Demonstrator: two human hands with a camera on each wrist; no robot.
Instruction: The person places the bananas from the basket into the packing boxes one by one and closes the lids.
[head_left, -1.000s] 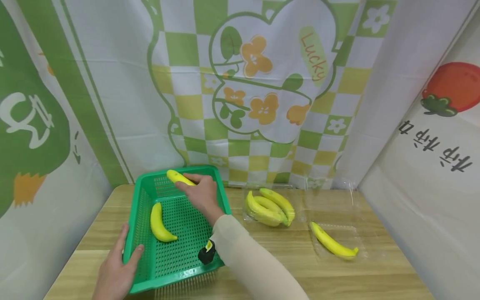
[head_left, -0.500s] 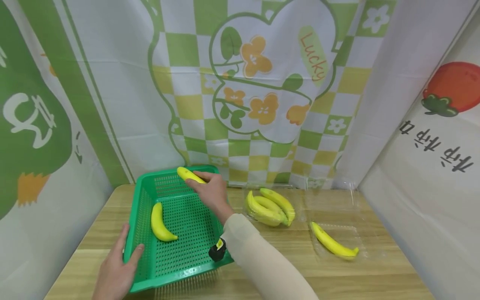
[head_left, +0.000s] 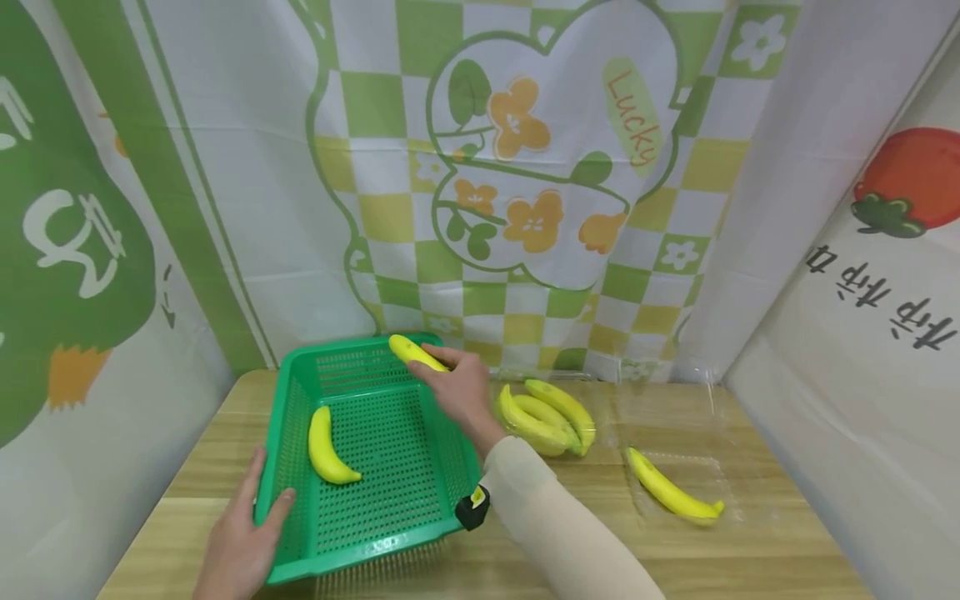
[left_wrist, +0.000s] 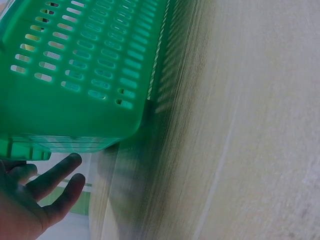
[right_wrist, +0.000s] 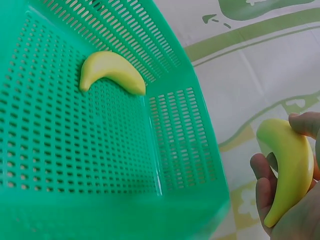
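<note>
My right hand [head_left: 463, 390] holds a yellow banana [head_left: 411, 350] above the back right part of the green basket [head_left: 390, 546]. In the right wrist view the thumb and fingers wrap round that banana [right_wrist: 291, 162], beyond the basket's rim. A second banana [head_left: 324, 448] lies on the basket's floor, towards the left wall. At the basket's left rim is my left hand [head_left: 242, 533], with the thumb over the inside and the fingers outside. In the left wrist view several fingertips of the left hand [left_wrist: 37, 197] extend beside the basket wall [left_wrist: 75, 117].
Right of the basket, a clear plastic box [head_left: 498, 412] contains several bananas [head_left: 547, 421]. Another clear box [head_left: 720, 483] with its lid up holds one banana [head_left: 675, 492]. All stand on a wooden table [head_left: 577, 533], with printed cloth [head_left: 525, 325] hanging behind.
My right hand has moved to the right with the banana, from over the basket's back middle to its back right. The left hand and basket keep their places; the view shifts slightly.
</note>
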